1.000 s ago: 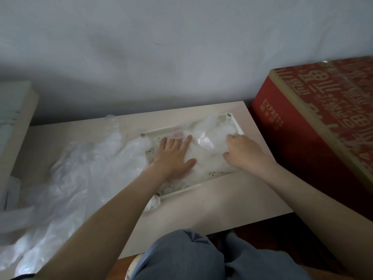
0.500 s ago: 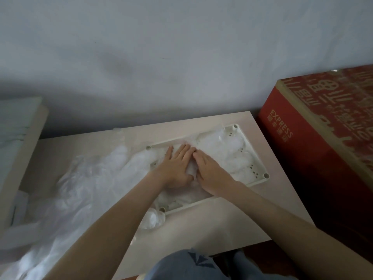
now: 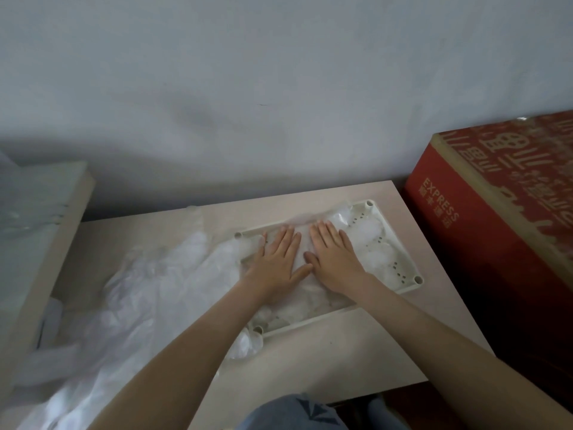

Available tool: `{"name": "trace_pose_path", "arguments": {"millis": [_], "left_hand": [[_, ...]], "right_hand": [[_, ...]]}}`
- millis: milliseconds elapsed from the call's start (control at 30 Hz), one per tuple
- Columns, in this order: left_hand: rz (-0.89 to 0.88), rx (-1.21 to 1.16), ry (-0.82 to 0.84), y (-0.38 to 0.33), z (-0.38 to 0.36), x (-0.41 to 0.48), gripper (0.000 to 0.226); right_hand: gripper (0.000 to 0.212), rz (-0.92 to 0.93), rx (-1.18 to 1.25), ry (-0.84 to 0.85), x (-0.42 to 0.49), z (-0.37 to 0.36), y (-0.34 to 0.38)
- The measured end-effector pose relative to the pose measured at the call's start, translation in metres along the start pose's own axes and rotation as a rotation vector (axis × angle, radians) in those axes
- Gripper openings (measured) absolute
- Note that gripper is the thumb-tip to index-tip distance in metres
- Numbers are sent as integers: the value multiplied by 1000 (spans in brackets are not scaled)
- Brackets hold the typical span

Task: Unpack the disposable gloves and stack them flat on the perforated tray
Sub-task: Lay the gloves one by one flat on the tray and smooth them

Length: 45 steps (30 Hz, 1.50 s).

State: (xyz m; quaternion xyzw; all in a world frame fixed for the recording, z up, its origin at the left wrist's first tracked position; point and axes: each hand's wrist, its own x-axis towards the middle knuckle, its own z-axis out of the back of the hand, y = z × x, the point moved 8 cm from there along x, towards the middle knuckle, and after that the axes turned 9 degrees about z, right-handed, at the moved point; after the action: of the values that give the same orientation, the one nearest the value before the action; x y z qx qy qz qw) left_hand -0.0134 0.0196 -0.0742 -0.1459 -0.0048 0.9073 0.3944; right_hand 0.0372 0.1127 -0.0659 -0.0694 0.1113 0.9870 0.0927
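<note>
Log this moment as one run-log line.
phase: pressing gloves flat | left hand: palm down on gloves | right hand: palm down alongside | perforated tray: on table, holds gloves | loose plastic: left of tray

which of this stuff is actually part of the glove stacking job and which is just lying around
Job: perforated tray; gloves on it; loose glove pile beside it; left hand and right hand pressing flat.
Lying about: red EXPRESS box; pale board at far left.

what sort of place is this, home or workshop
Probably a plain room at home: a small pale table against a bare painted wall, a red express shipping box beside it.
</note>
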Motion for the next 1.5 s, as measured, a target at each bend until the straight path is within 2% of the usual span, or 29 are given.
{"name": "trace_pose_path", "arguments": {"millis": [267, 367, 433, 533, 600, 667, 733, 867, 933, 1000, 1100, 1167, 1267, 1367, 1500], "left_hand": [[-15, 25, -38, 4, 0, 1, 76], [67, -210, -185, 7, 22, 1, 64], [212, -353, -277, 17, 36, 4, 50], [450, -520, -228, 36, 39, 8, 39], [479, -511, -182, 38, 36, 12, 42], [473, -493, -165, 37, 35, 15, 42], [468, -504, -153, 36, 34, 17, 39], [451, -517, -87, 31, 28, 19, 40], [458, -510, -63, 32, 27, 21, 40], [457, -519, -41, 32, 25, 24, 31], [444, -521, -43, 30, 26, 28, 4], [430, -524, -48, 26, 26, 29, 9], [379, -555, -64, 18, 31, 31, 3], [362, -680, -45, 15, 34, 31, 16], [408, -794, 1, 18, 37, 32, 18]], "right_hand": [[63, -70, 27, 21, -2, -5, -19], [65, -74, 70, 19, -3, -8, -21], [63, -64, 84, 19, -4, -10, -20], [60, -50, 68, 15, -5, -12, -20], [66, -42, 39, 5, -7, -12, -20], [83, -36, 16, -4, -8, -13, -21], [88, -38, 13, -2, -10, -14, -23], [61, -42, 55, 13, -11, -11, -26], [60, -44, 78, -3, -12, -6, -26], [60, -51, 63, -46, -12, 3, -27], [58, -64, 36, -111, -12, 18, -28], [52, -41, 18, -175, -9, 26, -25], [37, 21, 25, -280, -2, 33, -22], [24, 42, 64, -360, 2, 37, -22], [22, -2, 188, -384, 6, 38, -27]]}}
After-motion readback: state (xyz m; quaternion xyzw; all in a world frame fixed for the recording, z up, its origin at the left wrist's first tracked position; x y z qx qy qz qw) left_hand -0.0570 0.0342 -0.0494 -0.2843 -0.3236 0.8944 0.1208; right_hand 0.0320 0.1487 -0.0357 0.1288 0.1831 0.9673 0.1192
